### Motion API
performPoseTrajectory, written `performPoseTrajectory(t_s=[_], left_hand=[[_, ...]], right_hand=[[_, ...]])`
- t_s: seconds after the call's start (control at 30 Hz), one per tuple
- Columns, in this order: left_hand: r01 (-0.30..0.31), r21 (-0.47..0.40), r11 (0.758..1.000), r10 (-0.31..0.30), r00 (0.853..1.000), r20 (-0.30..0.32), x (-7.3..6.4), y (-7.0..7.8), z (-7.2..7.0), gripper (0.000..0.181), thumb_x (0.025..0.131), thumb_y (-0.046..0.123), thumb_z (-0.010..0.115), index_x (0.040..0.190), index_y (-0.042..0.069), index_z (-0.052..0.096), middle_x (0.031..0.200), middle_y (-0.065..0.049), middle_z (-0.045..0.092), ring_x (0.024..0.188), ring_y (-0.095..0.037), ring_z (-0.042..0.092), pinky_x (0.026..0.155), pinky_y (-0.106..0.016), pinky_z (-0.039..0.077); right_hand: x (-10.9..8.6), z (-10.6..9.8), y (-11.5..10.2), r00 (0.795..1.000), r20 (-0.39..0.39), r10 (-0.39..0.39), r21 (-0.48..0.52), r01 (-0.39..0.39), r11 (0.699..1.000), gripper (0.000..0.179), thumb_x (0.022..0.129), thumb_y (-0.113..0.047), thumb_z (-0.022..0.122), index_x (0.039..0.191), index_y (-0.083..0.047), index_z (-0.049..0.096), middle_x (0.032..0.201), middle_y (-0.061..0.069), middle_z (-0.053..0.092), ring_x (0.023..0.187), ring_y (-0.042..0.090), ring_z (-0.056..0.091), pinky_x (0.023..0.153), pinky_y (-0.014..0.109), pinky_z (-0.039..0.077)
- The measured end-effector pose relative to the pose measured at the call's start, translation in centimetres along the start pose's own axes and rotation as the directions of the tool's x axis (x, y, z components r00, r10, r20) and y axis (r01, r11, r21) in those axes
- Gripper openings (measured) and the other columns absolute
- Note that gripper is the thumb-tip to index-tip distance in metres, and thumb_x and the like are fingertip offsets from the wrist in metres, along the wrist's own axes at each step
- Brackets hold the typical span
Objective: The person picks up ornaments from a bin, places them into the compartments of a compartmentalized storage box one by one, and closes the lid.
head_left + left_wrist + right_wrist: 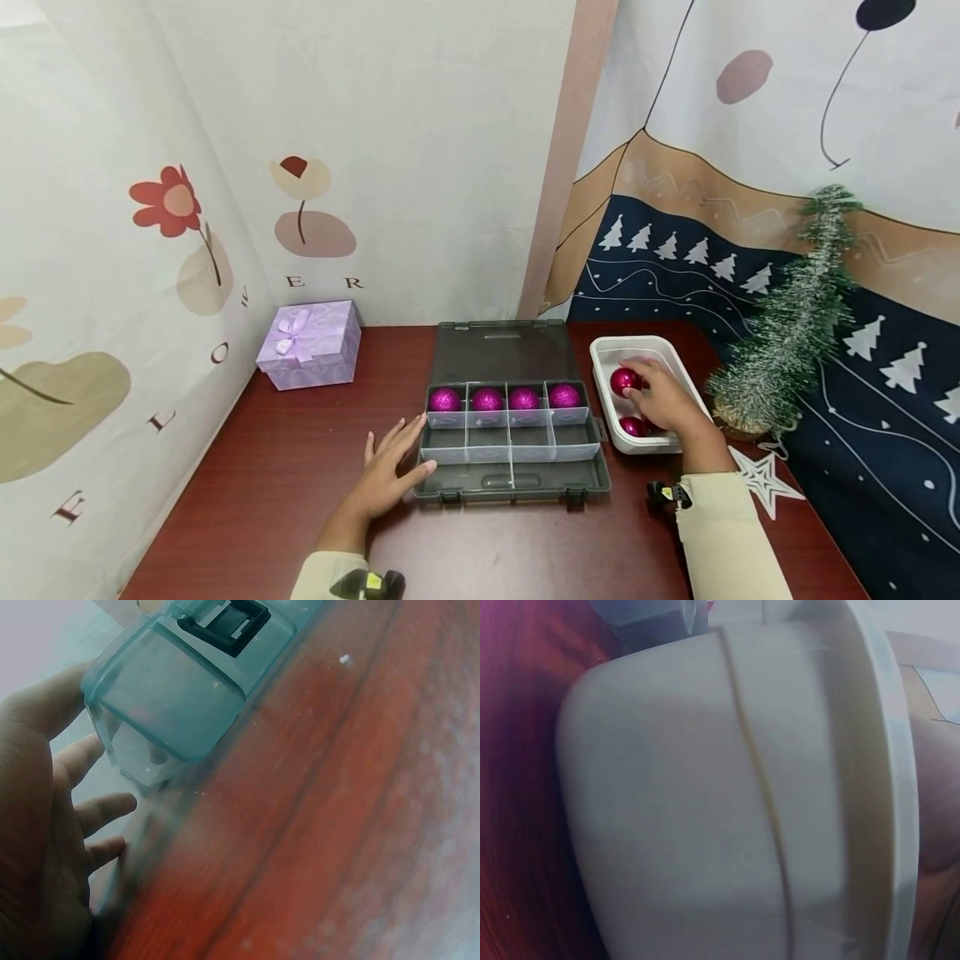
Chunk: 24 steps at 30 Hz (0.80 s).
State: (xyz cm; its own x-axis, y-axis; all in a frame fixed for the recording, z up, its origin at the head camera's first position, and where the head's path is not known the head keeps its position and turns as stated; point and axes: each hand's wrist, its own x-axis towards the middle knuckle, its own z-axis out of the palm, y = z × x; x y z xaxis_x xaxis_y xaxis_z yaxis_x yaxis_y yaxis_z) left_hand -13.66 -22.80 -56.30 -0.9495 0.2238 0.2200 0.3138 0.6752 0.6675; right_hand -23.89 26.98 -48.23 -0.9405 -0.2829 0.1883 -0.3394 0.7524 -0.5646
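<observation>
A dark translucent compartment box (513, 482) lies with its lid (502, 354) folded back. Several glittery magenta Christmas balls (487, 398) fill its back row, one per compartment. My left hand (386, 473) rests at the box's left side, fingers spread, fingertips and thumb by its edge; the left wrist view shows them at the box's corner (165, 697). Inside a white tub (600, 358), my right hand (663, 400) pinches a shiny magenta Christmas ball (622, 381) between fingers and thumb. Another shiny ball (632, 427) lies nearer the tub's front. The tub's wall (682, 787) hides the fingers in the right wrist view.
A lilac gift box (318, 350) with a bow stands at the back left of the brown table (247, 492). To the right are a small frosted Christmas tree (795, 325) and a white star (763, 479), close by the right forearm. Printed cloth hangs behind.
</observation>
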Motion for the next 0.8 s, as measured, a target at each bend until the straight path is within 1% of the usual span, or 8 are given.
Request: performPoseTrajectory(t_s=[0.13,0.27,0.4,0.5,0.63,0.73,0.8], left_hand=[[0.005,-0.006,1.000,-0.005,1.000,0.001,-0.1,0.0,-0.1,0.080,0.099,0.040,0.075,0.169,0.019,0.044,0.171,-0.013,0.049,0.161,-0.052,0.036,0.121,-0.089,-0.005],[0.008,-0.006,1.000,-0.008,1.000,0.001,-0.1,0.0,0.0,0.080,0.099,0.040,0.075,0.169,0.019,0.044,0.171,-0.013,0.049,0.161,-0.052,0.036,0.121,-0.088,-0.005],[0.014,-0.006,1.000,-0.014,1.000,0.008,-0.1,0.1,-0.1,0.080,0.099,0.041,0.074,0.169,0.020,0.043,0.172,-0.012,0.049,0.162,-0.051,0.035,0.122,-0.088,-0.005],[0.019,-0.010,1.000,-0.019,1.000,0.012,0.0,0.2,-0.1,0.080,0.099,0.042,0.074,0.170,0.020,0.043,0.172,-0.012,0.048,0.162,-0.051,0.035,0.122,-0.087,-0.006],[0.021,-0.005,1.000,-0.021,1.000,0.016,0.0,0.2,-0.2,0.080,0.099,0.042,0.074,0.170,0.020,0.043,0.172,-0.012,0.048,0.162,-0.051,0.035,0.122,-0.087,-0.006],[0.021,0.000,1.000,-0.021,1.000,0.017,0.0,0.2,-0.1,0.080,0.099,0.042,0.074,0.170,0.020,0.042,0.172,-0.012,0.048,0.162,-0.051,0.035,0.122,-0.087,-0.005],[0.022,-0.002,1.000,-0.022,1.000,0.018,-0.1,0.1,-0.1,0.080,0.099,0.042,0.074,0.170,0.020,0.042,0.172,-0.012,0.048,0.162,-0.051,0.035,0.122,-0.087,-0.006]], right_hand=[[-0.3,-0.4,-0.1,1.000,-0.004,0.010,0.025,-0.010,1.000,0.048,0.102,0.002,0.066,0.150,0.004,0.059,0.140,0.034,0.058,0.126,0.053,0.061,0.108,0.070,0.052],[-0.4,-0.6,0.1,1.000,-0.009,-0.001,0.069,0.001,0.998,0.046,0.105,0.002,0.063,0.151,0.006,0.056,0.144,0.034,0.056,0.124,0.052,0.063,0.107,0.069,0.052],[-0.5,-0.9,0.1,1.000,-0.023,-0.020,0.101,0.022,0.995,0.045,0.106,0.005,0.061,0.151,0.007,0.056,0.150,0.034,0.056,0.132,0.054,0.060,0.112,0.070,0.050],[-0.5,-1.1,-0.1,0.999,-0.032,-0.030,0.116,0.034,0.993,0.045,0.106,0.007,0.060,0.150,0.006,0.057,0.150,0.034,0.057,0.137,0.055,0.056,0.115,0.072,0.047],[-0.6,-1.2,0.0,0.999,-0.045,-0.027,0.132,0.033,0.991,0.043,0.106,0.007,0.058,0.149,0.004,0.060,0.150,0.031,0.058,0.139,0.052,0.055,0.116,0.071,0.045],[-0.7,-1.2,0.2,0.998,-0.056,-0.011,0.155,0.020,0.988,0.042,0.107,0.003,0.061,0.149,0.002,0.061,0.151,0.029,0.057,0.142,0.050,0.053,0.118,0.070,0.043],[-0.7,-1.1,0.3,0.998,-0.066,0.000,0.175,0.011,0.984,0.044,0.105,-0.001,0.067,0.149,0.001,0.062,0.152,0.029,0.058,0.142,0.049,0.053,0.117,0.070,0.044]])
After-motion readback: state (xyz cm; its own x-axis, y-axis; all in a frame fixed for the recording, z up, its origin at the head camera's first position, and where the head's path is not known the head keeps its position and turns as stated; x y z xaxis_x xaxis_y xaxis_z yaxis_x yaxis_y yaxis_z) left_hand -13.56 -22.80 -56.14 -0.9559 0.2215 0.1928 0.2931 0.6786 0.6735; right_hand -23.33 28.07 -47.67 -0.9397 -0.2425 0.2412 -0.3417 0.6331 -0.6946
